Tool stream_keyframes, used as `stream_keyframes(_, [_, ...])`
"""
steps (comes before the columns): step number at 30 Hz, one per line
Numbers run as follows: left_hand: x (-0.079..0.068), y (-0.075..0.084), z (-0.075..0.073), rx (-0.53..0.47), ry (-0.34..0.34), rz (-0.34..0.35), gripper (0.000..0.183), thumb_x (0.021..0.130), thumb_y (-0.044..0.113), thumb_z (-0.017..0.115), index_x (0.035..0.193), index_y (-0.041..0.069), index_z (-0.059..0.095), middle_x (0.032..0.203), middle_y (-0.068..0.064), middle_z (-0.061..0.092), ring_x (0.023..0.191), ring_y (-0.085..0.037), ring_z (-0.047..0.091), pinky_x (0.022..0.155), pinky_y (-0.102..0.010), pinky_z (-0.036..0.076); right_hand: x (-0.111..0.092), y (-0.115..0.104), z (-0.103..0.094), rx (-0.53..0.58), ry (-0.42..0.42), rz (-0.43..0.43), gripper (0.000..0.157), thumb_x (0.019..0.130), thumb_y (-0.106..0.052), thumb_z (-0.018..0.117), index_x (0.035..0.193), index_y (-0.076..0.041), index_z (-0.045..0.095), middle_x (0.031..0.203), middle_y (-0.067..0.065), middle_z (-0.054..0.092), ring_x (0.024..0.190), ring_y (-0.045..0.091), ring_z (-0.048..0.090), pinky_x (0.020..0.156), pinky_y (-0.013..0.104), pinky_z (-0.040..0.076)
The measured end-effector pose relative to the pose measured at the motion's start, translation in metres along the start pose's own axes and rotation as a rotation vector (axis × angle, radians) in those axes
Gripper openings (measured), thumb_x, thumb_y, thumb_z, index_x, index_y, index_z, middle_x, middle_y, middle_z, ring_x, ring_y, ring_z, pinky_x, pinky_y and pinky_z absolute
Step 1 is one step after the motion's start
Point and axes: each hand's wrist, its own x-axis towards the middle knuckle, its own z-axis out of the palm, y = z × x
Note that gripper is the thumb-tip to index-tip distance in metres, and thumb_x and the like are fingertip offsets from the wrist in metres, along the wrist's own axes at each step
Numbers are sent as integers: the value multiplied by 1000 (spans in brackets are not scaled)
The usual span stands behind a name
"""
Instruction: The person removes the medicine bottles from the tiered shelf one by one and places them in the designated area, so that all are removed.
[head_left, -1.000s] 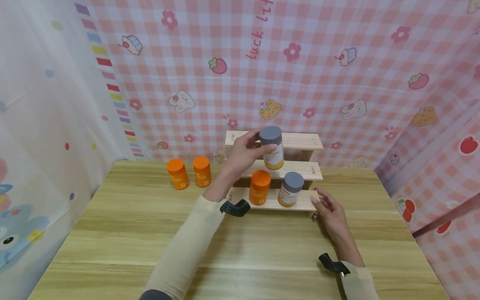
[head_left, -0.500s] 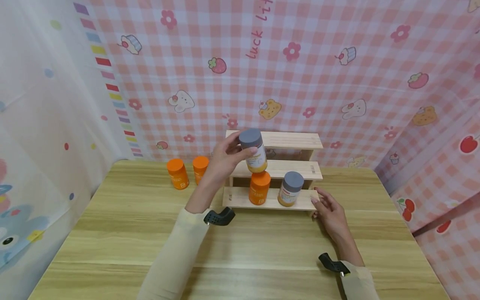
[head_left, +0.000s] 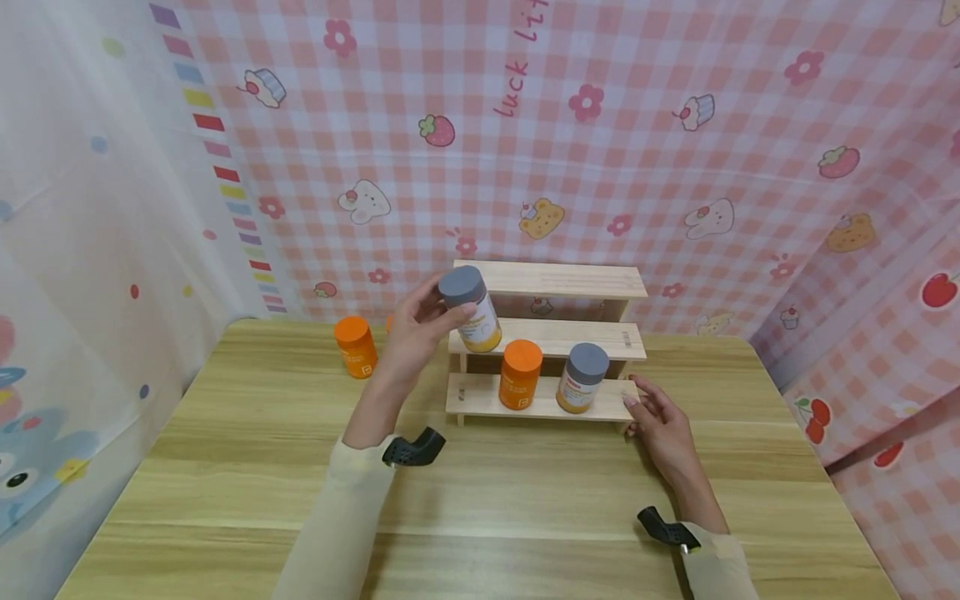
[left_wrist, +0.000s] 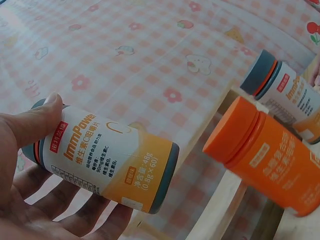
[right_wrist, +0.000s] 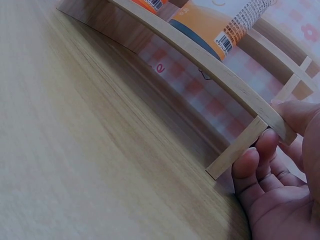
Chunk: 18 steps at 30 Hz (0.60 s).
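My left hand (head_left: 417, 333) grips a supplement bottle (head_left: 471, 310) with a grey lid, a white label and a yellow lower part; the thumb lies along its label and the fingers wrap behind. The bottle hangs tilted in front of the left part of a three-tier wooden shelf (head_left: 551, 279). On the lowest tier stand an orange bottle (head_left: 521, 375) and another grey-lidded bottle (head_left: 582, 378), side by side. At the right end of that tier, my right hand (head_left: 660, 425) holds the board's corner, thumb on top and fingers beneath, as the right wrist view (right_wrist: 285, 175) shows.
Left of the shelf, an orange bottle (head_left: 356, 347) stands on the wooden table (head_left: 510, 517). Behind my left hand, a second orange bottle (head_left: 389, 322) is almost hidden. A pink checked cloth (head_left: 480, 167) hangs behind the shelf.
My left hand has carried the grey-lidded bottle leftward and slightly down, away from the middle of the upper tiers, and the bottle has tilted. My right hand has stayed at the shelf corner.
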Motion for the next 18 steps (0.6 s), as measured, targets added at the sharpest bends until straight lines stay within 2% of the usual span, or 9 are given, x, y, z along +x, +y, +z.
stream_keyframes(11, [-13, -3, -26, 37, 82, -3, 56, 95, 5, 72, 148, 12, 55, 135, -8, 63, 119, -17, 62, 101, -24, 53, 0, 1, 1, -5, 14, 4, 57, 101, -24, 67, 153, -10, 46, 98, -6, 62, 73, 5, 59, 64, 20, 55])
stream_keyframes(14, [-16, -3, -33, 55, 90, 7, 56, 95, 4, 72, 148, 11, 54, 135, -6, 62, 119, -17, 62, 101, -23, 52, 0, 0, 1, -10, 13, 12, 57, 101, -24, 66, 153, -11, 46, 99, -6, 62, 75, 5, 59, 65, 20, 55])
stream_keyframes(18, [-21, -5, -42, 67, 101, -14, 56, 95, 6, 72, 148, 12, 54, 135, -2, 60, 120, -17, 60, 100, -22, 52, 0, 0, 1, -9, 11, 16, 56, 102, -24, 66, 153, -12, 46, 99, -6, 62, 75, 6, 58, 65, 20, 55])
